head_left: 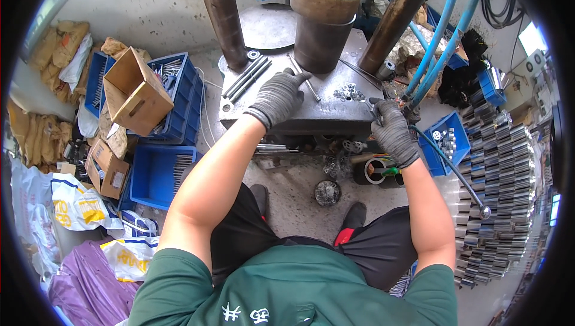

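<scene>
My left hand (277, 99), in a grey glove, reaches over the steel press table (335, 110). Its fingers close on a thin metal rod (312, 89) that lies slanted in front of the thick steel cylinder (320, 41). Left of that hand, several dark metal rods (248, 79) lie side by side. My right hand (392, 131), gloved too, is at the table's right front edge with its fingers curled together. What is between those fingertips is too small to make out. Just beyond them sits a cluster of small shiny metal parts (349, 92).
Two steel columns (223, 14) (400, 17) rise from the press table. Blue bins (159, 173) and an open cardboard box (138, 95) stand at left. To the right are a blue bin of metal parts (446, 143), a ball-ended lever (458, 173) and stacked metal pieces (497, 194).
</scene>
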A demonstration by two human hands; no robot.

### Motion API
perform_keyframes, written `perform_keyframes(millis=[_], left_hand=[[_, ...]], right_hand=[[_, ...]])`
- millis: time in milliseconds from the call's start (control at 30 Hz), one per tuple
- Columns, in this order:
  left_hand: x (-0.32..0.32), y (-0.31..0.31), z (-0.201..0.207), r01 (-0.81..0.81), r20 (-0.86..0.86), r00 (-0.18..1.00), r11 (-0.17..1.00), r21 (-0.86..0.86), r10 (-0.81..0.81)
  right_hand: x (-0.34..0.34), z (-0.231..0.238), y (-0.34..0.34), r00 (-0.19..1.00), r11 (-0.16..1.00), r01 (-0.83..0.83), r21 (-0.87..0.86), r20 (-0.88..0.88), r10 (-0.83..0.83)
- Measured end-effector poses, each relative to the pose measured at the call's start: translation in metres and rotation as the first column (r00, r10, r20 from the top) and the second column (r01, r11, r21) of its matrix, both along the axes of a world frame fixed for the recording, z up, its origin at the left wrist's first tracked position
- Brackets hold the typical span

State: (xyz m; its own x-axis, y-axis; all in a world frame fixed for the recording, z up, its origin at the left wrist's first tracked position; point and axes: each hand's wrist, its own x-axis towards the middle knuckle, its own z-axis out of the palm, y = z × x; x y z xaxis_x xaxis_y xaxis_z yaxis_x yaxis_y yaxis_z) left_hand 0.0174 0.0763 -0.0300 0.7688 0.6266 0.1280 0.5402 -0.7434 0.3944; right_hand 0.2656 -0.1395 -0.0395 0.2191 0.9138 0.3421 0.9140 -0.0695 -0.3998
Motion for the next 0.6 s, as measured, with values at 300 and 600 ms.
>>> perform_keyframes(millis=[300, 600], left_hand=[[0.013, -0.002, 0.001, -0.17, -0.037, 0.985, 0.985, -0.002, 0.17], [-0.002, 0.018, 0.003, -0.252, -0.069, 0.967, 0.957, -0.144, 0.244]], right_hand=[[0.011, -0.03, 0.043, 0.975, 0.964, 0.22, 0.15, -0.065, -0.213], [0.008, -0.022, 0.066, 0.963, 0.967, 0.255, -0.008, 0.092, -0.253]])
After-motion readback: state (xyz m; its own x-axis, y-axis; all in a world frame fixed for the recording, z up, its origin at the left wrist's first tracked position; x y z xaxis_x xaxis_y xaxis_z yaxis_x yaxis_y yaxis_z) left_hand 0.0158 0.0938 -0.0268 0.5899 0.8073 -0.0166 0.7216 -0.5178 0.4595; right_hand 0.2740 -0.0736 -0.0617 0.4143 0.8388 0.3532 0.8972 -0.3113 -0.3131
